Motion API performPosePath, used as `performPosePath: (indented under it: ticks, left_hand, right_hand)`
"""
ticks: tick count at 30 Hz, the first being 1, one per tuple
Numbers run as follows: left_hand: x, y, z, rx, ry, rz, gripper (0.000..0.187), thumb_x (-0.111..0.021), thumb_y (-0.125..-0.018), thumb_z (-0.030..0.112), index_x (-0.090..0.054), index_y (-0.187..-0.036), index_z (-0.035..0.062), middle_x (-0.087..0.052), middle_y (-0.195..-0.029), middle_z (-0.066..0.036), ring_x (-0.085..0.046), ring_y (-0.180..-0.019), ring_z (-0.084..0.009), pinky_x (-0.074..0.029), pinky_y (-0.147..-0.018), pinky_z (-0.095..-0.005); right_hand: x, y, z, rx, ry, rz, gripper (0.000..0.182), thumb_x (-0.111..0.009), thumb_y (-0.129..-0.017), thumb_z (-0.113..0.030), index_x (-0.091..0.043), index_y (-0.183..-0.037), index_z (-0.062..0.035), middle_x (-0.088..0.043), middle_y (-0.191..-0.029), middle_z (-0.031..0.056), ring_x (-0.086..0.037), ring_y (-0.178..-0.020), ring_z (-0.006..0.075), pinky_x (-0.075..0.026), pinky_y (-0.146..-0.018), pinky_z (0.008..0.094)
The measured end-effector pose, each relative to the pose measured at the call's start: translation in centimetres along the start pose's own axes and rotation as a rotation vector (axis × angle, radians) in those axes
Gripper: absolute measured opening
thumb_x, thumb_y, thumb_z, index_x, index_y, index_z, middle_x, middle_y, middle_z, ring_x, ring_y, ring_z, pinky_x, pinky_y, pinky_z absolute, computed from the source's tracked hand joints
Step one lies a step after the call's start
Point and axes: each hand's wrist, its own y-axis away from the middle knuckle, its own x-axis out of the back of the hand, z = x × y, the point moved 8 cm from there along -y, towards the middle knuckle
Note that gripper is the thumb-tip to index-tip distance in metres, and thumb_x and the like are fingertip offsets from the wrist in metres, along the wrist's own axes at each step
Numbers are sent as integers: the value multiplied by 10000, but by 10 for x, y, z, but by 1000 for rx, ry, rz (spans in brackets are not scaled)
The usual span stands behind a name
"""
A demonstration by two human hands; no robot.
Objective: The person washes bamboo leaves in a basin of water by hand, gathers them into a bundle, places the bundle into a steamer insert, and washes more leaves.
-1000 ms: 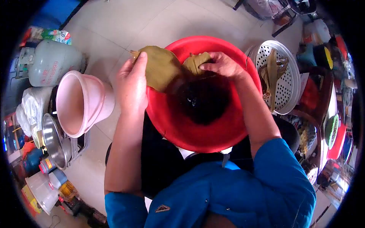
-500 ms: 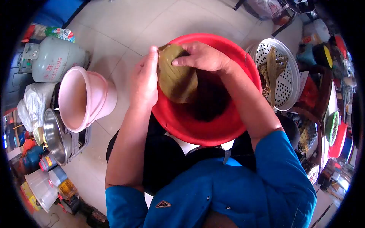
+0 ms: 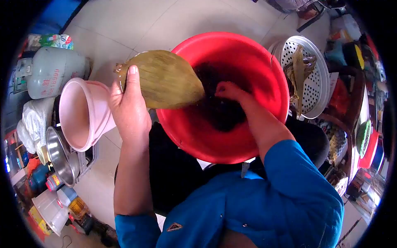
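My left hand (image 3: 132,105) grips broad olive-green leaves (image 3: 169,80) at their left end, thumb on top, over the left rim of a red basin (image 3: 186,142). The leaves lie spread flat, with their pointed tip over the basin. Down inside the basin, my right hand (image 3: 229,91) has its fingers closed at a dark mass (image 3: 225,115); what they hold, if anything, is too small to make out.
A pink bucket (image 3: 76,115) and a steel bowl (image 3: 60,153) stand at the left, below a gas cylinder (image 3: 60,72). At the right, a perforated white tray (image 3: 312,93) holds long dried leaves (image 3: 298,76).
My left hand has moved left and down with the leaves, which now lie flatter and wider. My right hand has let go of them and moved down into the basin.
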Motion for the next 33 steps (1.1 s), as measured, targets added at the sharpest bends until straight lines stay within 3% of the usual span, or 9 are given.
performPosePath:
  ticks: [2,6,8,12,14,15,19,25,33]
  left_hand:
    - [-3,2,3,6,-59,-6,180,-527,-896,158,-599,-915,-6,-614,-839,-37,-555,-743,-81,-454,-694,-234]
    - [-10,7,-25,62,-155,-93,203,-517,-902,179,-592,-927,-8,-616,-849,-34,-548,-754,-71,-449,-684,-233]
    - [-8,4,-35,102,-128,-86,210,-512,-904,183,-590,-937,-9,-615,-861,-37,-550,-759,-75,-450,-689,-234]
    - [-7,-2,-37,154,-41,-54,223,-499,-909,182,-583,-976,-13,-610,-899,-43,-555,-783,-83,-449,-711,-234]
    - [-8,-1,-45,179,10,-38,222,-494,-911,179,-581,-980,-13,-609,-898,-41,-553,-785,-83,-447,-713,-232]
    - [-8,1,-50,202,63,-29,221,-490,-913,175,-580,-984,-14,-608,-897,-38,-551,-786,-82,-445,-714,-231]
    - [-9,3,-66,223,32,-49,222,-475,-921,182,-579,-964,-9,-604,-881,-32,-545,-778,-78,-443,-703,-231]
    - [-6,2,-64,196,10,-45,249,-459,-930,210,-577,-939,-9,-597,-860,-33,-542,-761,-80,-447,-681,-239]
    - [-3,2,-12,91,-211,-37,247,-495,-909,203,-588,-950,-22,-617,-863,-51,-551,-779,-88,-450,-704,-244]
  right_hand:
    - [48,11,6,-317,-158,355,408,-748,-652,-251,-584,-978,-67,-615,-943,110,-572,-928,244,-443,-832,374]
    - [67,1,-3,-10,0,946,521,-735,-658,-242,-535,-1106,-65,-592,-1039,136,-534,-1042,288,-398,-922,382]
    - [48,-22,-3,14,-197,575,654,-779,-615,-224,-496,-1167,-19,-552,-1081,146,-501,-1063,313,-381,-949,385]
    - [75,-6,-12,-66,-145,721,508,-703,-716,-274,-526,-1119,-19,-581,-1045,122,-534,-1032,275,-410,-913,376]
    - [42,-6,13,-375,-1166,442,364,-560,-836,-316,-549,-1072,-40,-608,-998,95,-573,-963,215,-442,-845,362]
    - [43,-3,3,-381,-1169,443,364,-560,-836,-316,-549,-1072,-40,-608,-998,95,-573,-963,215,-442,-845,362]
    - [11,-16,-161,229,-1230,-397,361,-432,-900,-336,-567,-1007,-19,-628,-906,86,-599,-851,194,-465,-751,350]
    - [-62,-71,-156,125,-1683,-399,227,-533,-781,-239,-620,-829,-36,-640,-775,98,-614,-718,221,-481,-709,332]
    - [-25,-2,-47,-364,-397,-419,360,-637,-768,-376,-598,-908,-46,-627,-819,89,-596,-728,158,-476,-601,308]
